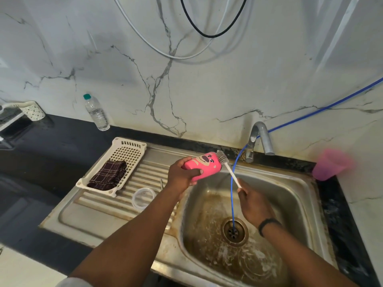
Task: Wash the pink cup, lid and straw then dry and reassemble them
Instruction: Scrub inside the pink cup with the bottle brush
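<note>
The pink cup (204, 165), printed with a bear face, lies on its side above the sink's left rim, its mouth pointing right. My left hand (182, 174) grips it round the base end. My right hand (251, 200) holds the white handle of a bottle brush (227, 164), whose grey bristle head sits at the cup's mouth. A clear round lid (143, 198) lies flat on the ribbed drainboard. A thin metal straw (161, 183) lies just behind it, near my left wrist.
The steel sink (294, 183) is stained brown, and a blue hose (232, 195) runs from the wall into its drain. The tap (260, 139) stands behind. A white rack (132, 150) holds a dark checked cloth (108, 175). A pink tumbler (329, 164) sits at right, a water bottle (96, 111) at back left.
</note>
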